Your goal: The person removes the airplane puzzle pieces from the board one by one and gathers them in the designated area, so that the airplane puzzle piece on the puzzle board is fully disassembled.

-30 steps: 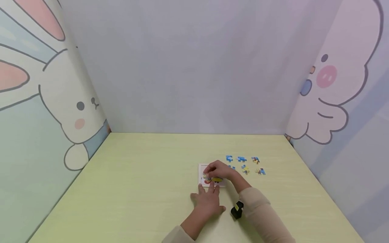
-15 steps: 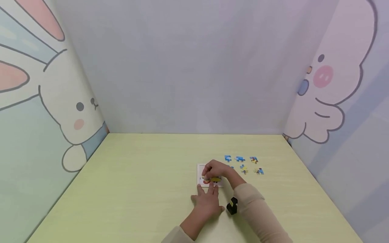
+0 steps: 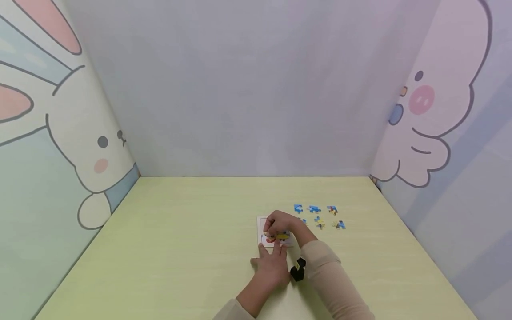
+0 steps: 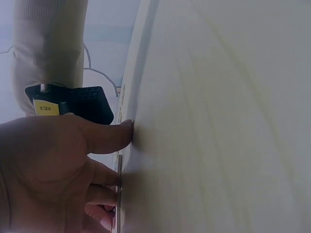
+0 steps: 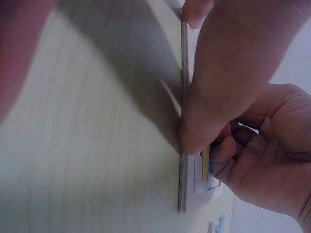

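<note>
A small jigsaw board (image 3: pixel 259 226) with a white border lies on the table in the head view, its lower part filled with red and yellow picture pieces (image 3: pixel 282 237). My left hand (image 3: pixel 272 269) rests with spread fingers on its near edge. Over the board, my right hand (image 3: pixel 280 221) has curled fingers and pinches a puzzle piece, mostly hidden beneath the fingertips. In the right wrist view the curled right hand (image 5: pixel 265 150) is low at the board, beside a yellow and blue edge (image 5: pixel 206 167). The left hand (image 4: pixel 53 160) touches the board's thin edge (image 4: pixel 119 194) in the left wrist view.
Several loose blue and yellow puzzle pieces (image 3: pixel 314 209) lie to the right of and beyond the board. A black wrist camera (image 3: pixel 298 270) sits at the right sleeve, close to the left hand. Cartoon-printed walls (image 3: pixel 256 89) enclose the pale yellow table (image 3: pixel 180 231).
The right forearm and its wrist camera have swung left, nearer the left hand. The right fingers remain over the board's left part; the left hand stays in place. The whole view has shifted slightly.
</note>
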`<state>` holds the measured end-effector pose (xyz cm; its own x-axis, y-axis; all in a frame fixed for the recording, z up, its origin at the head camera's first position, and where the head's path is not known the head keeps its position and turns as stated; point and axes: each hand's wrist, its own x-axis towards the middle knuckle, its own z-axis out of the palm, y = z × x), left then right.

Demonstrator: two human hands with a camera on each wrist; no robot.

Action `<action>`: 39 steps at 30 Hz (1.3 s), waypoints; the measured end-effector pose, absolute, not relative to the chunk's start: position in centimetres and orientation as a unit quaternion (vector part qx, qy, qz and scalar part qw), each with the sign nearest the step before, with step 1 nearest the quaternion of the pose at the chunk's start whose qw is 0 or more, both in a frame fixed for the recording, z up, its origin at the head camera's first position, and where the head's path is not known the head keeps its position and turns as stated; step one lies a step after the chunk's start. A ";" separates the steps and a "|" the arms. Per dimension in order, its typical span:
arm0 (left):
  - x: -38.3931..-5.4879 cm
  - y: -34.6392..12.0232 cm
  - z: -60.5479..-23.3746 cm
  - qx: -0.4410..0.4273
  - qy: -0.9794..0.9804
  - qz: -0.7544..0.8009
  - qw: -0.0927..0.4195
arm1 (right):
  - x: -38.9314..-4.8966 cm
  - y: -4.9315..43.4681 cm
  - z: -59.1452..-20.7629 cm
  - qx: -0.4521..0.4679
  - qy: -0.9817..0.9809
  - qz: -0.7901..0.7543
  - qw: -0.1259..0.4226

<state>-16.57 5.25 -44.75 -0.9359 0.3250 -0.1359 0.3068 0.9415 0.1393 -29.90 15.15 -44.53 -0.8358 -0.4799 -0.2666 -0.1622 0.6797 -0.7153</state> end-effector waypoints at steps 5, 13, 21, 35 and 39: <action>-16.7 5.1 -44.7 0.164 0.981 0.063 0.086 | -30.0 15.4 -44.5 -0.189 0.875 -0.375 0.238; -17.1 5.2 -44.9 0.167 0.980 0.066 0.086 | -30.0 15.7 -44.5 -0.208 0.854 -0.409 0.246; -17.1 5.1 -44.8 0.167 0.980 0.061 0.086 | -30.1 16.4 -45.2 -0.203 0.824 -0.470 0.243; -17.2 5.5 -45.4 0.175 0.981 0.035 0.073 | -29.6 17.4 -45.6 -0.194 0.792 -0.542 0.206; -17.3 5.5 -45.5 0.160 0.984 0.030 0.072 | -29.0 17.3 -45.5 -0.181 0.802 -0.548 0.156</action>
<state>-17.32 5.52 -45.52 -0.9385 0.3189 -0.1326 0.3103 0.9471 0.0817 -29.02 17.29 -45.48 -0.8858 -0.4613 -0.0517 -0.1199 0.3348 -0.9346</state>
